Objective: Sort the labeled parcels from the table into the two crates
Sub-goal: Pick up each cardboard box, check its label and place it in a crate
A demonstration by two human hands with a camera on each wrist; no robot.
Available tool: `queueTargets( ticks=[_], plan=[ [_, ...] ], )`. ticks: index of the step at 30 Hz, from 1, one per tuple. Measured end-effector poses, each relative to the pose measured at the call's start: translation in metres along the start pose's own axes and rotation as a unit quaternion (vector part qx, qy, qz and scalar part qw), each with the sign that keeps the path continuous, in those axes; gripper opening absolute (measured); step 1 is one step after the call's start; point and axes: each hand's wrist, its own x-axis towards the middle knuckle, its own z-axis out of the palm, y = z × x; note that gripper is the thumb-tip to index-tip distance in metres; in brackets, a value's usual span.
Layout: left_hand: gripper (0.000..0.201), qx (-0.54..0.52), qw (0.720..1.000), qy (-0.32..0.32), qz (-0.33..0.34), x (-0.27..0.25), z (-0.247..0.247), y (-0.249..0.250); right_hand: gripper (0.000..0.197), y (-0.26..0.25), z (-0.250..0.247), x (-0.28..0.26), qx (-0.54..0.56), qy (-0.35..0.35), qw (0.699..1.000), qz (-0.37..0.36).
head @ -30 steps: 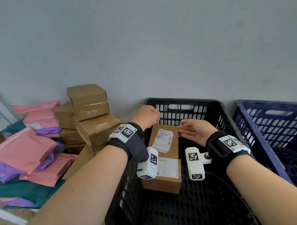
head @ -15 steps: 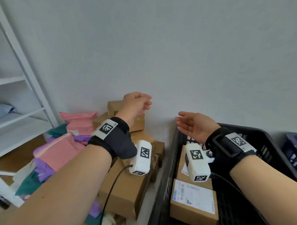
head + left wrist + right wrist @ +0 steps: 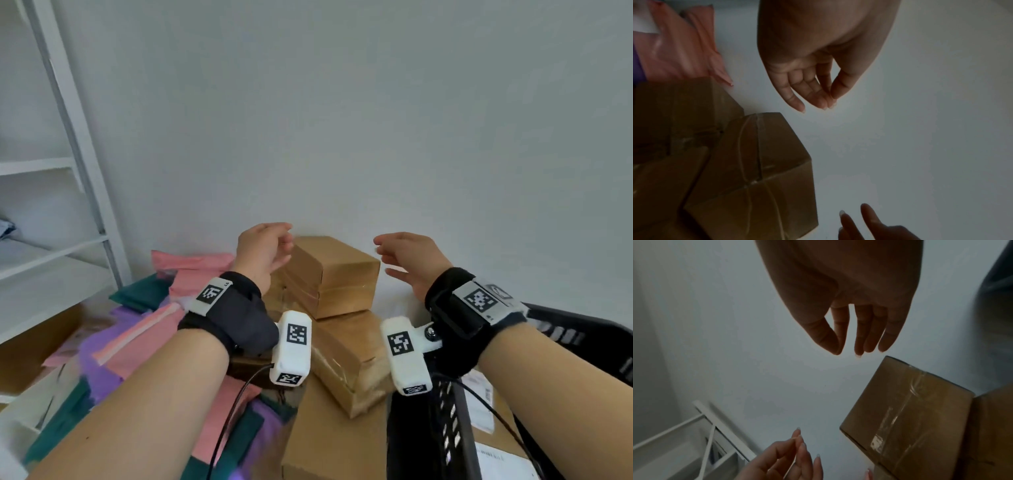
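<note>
1. Head view: the left hand (image 3: 263, 251) is up in the air, just left of the top brown box (image 3: 337, 274).
2. Its fingers are loose and a bit bent. It holds nothing.
3. The right hand (image 3: 409, 262) is up in the air on the other side of the same box, with a small gap between them.
4. Its fingers are loose and spread a little. It holds nothing too.
5. The top brown box sits on a pile of brown boxes (image 3: 346, 359) by the grey wall (image 3: 342, 120).
6. Pink, purple and green soft bags (image 3: 137, 335) lie in a heap left of the boxes.
7. A black crate (image 3: 431, 428) is at the bottom right. Two boxes with white labels (image 3: 496, 459) lie inside it.
8. A white shelf (image 3: 68, 171) stands on the far left.
9. Left wrist view: the left hand (image 3: 818, 65) hangs over the box (image 3: 756, 178) and does not touch it. The fingertips of the other hand (image 3: 869, 216) peek in below.
10. Right wrist view: the right hand (image 3: 849, 305) hangs near the taped box (image 3: 906, 410) and does not touch it.
</note>
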Motion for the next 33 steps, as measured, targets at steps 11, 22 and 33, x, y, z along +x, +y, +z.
queueTargets(
  ticks=[11,22,33],
  plan=[
    [0.012,-0.028,0.996,-0.013,-0.087,0.057,-0.038,-0.019,0.043,0.001,0.059,0.021,-0.213,0.026,0.977,-0.011],
    [0.017,-0.062,0.988,-0.045,-0.137,0.077,-0.036,-0.044,0.068,0.004,0.058,0.028,-0.301,-0.038,0.95,0.075],
    [0.022,-0.089,0.985,-0.042,-0.142,0.073,-0.026,-0.054,0.07,0.012,0.063,0.032,-0.329,-0.031,0.943,0.044]
  ],
)
